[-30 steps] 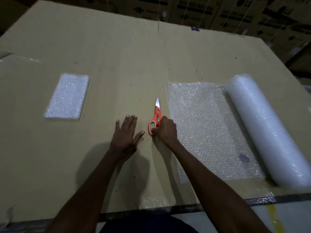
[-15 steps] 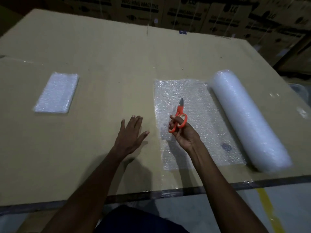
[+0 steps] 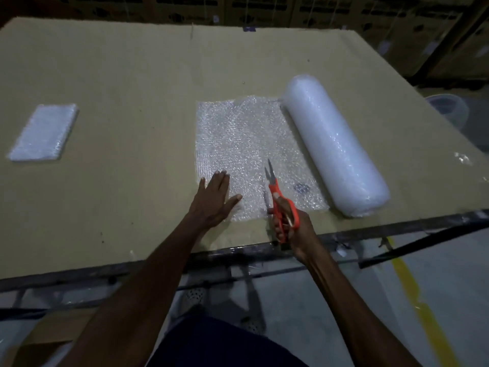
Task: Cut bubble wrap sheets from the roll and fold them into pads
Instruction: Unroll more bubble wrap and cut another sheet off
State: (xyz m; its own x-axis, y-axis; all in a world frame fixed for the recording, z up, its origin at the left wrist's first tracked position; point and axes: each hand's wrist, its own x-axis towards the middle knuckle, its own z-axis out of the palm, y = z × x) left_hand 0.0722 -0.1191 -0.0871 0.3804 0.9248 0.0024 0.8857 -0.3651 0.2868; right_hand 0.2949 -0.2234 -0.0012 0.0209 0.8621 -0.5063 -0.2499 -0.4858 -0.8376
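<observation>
**K:** Left hand [image 3: 214, 200] status, head view?

**M:** Flat, fingers straight and spread, palm down on the near-left corner of the unrolled bubble wrap sheet [image 3: 246, 144]. 1.0 s ago it was on bare cardboard, left of the sheet. It has since moved right onto the wrap.

**K:** Right hand [image 3: 293, 229]?

**M:** Gripping the orange scissors [image 3: 279, 200], fingers through the handles. Blades slightly parted, tips pointing away from the person, over the sheet's near edge. 1.0 s ago the scissors lay on the table [image 3: 132, 75], the hand just reaching the handles. 0.5 s ago they were lifted over the middle of the sheet. Now they're at the near edge, to the right of the left hand.

**K:** Roll?

**M:** Bubble wrap roll [image 3: 333, 144] lies on the right side of the table, sheet still attached and spread out to its left. Can't tell whether any cut has started.

**K:** Anything else?

**M:** Folded pad [image 3: 43, 132] far left, well apart from the hands. Same spot on the table as before. Stacked cartons [image 3: 264, 6] behind, dim.
</observation>
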